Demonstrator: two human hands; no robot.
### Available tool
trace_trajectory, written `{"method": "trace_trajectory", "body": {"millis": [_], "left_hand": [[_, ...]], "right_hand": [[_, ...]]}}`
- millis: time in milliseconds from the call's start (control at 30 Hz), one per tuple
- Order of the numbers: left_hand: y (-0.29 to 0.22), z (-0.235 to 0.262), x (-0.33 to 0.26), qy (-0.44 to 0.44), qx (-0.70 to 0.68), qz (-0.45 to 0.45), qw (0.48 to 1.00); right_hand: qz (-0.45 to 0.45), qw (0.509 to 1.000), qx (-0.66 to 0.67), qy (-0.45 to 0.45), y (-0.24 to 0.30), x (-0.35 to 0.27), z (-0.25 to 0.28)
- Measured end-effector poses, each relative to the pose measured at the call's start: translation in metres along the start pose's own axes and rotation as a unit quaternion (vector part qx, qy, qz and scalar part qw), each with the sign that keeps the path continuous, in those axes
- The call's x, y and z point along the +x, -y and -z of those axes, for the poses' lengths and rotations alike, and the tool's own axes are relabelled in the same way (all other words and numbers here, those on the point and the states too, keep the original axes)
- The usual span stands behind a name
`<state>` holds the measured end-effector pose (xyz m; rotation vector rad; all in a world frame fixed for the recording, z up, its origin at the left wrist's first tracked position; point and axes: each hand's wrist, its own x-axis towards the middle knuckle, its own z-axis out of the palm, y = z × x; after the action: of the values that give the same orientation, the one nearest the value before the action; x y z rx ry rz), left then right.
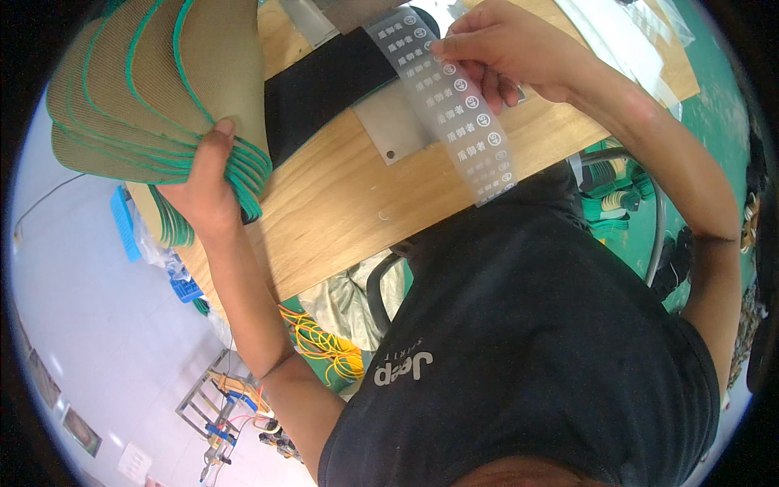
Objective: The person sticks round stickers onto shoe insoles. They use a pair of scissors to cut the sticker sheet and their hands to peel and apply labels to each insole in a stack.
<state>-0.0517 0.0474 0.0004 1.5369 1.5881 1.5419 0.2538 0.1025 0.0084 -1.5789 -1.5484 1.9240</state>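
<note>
My left hand (pixel 207 183) is closed round the end of a fanned stack of insoles (pixel 162 89), tan mesh on their faces with green edges, its thumb pressed on top. Between the thumb and fingertips of my right hand (pixel 519 53) is a clear strip of transfer labels (pixel 466 122) with white printing, which slants down over the table's near edge. Under the strip lies part of a metal plate (pixel 393 134) with a small hole. A black insole (pixel 324 89) rests flat between my hands, its left end hidden behind the stack.
The wooden table (pixel 324 243) carries more insoles (pixel 169 217) at its left edge and clear plastic sheets (pixel 617 40) at far right. Beyond its edges are a blue crate (pixel 122 223), yellow cables (pixel 329 345), a pale cloth sack (pixel 349 304) and bundled green-edged insoles (pixel 608 195).
</note>
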Motion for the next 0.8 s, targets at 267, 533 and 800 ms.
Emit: {"method": "trace_trajectory", "body": {"millis": [267, 533, 800], "left_hand": [[-0.005, -0.008, -0.003, -0.007, -0.01, -0.021, 1.0], [-0.003, -0.007, 0.0, -0.016, 0.017, -0.026, 0.999], [-0.003, -0.008, 0.001, -0.005, 0.014, -0.009, 1.0]], "right_hand": [[-0.028, 0.999, -0.018, 0.012, 0.001, 0.001, -0.007], [-0.026, 0.999, -0.043, 0.014, 0.0, -0.001, -0.005], [-0.037, 0.999, -0.04, 0.006, 0.0, 0.002, -0.005]]}}
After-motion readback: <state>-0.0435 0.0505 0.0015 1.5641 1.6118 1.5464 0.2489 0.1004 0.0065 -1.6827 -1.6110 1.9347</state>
